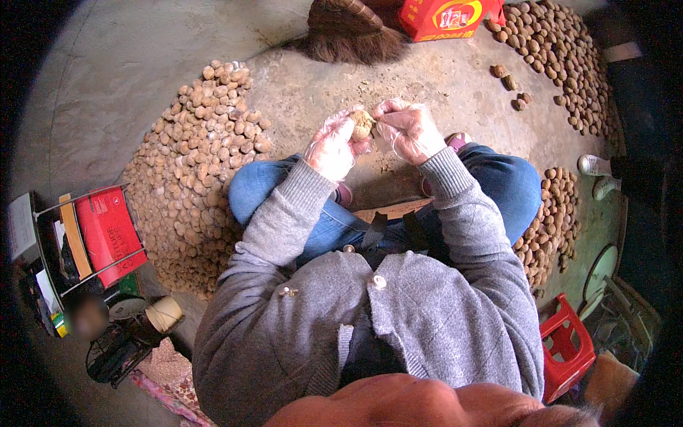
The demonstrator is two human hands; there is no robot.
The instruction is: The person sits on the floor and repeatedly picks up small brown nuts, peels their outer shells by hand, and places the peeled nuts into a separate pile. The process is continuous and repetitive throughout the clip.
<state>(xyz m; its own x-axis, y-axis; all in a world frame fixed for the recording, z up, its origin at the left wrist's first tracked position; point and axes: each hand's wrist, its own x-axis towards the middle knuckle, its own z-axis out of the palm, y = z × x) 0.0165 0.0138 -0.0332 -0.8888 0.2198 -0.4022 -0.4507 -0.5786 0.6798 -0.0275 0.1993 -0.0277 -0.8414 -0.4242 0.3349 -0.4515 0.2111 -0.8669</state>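
Note:
My left hand (pixel 333 143), in a thin clear plastic glove, grips a pale, roundish, rough-skinned tuber or nut (pixel 362 126) between thumb and fingers. Just right of it, my right hand (pixel 406 129), gloved the same way, has its fingers drawn together close to the piece's right edge. Whether those fingers hold something small is hard to make out. Both hands are raised over the concrete floor (pixel 299 91), in front of my bent knees in blue jeans. Small crumbs (pixel 368 88) are scattered on the floor beyond the hands.
A large pile of pale round pieces (pixel 197 160) spreads at left. Darker ones lie in a far-right pile (pixel 565 58) and a near-right pile (pixel 552 224). A broom (pixel 355 37) and red carton (pixel 440 18) stand ahead; a red plastic stool (pixel 568 347) is at right.

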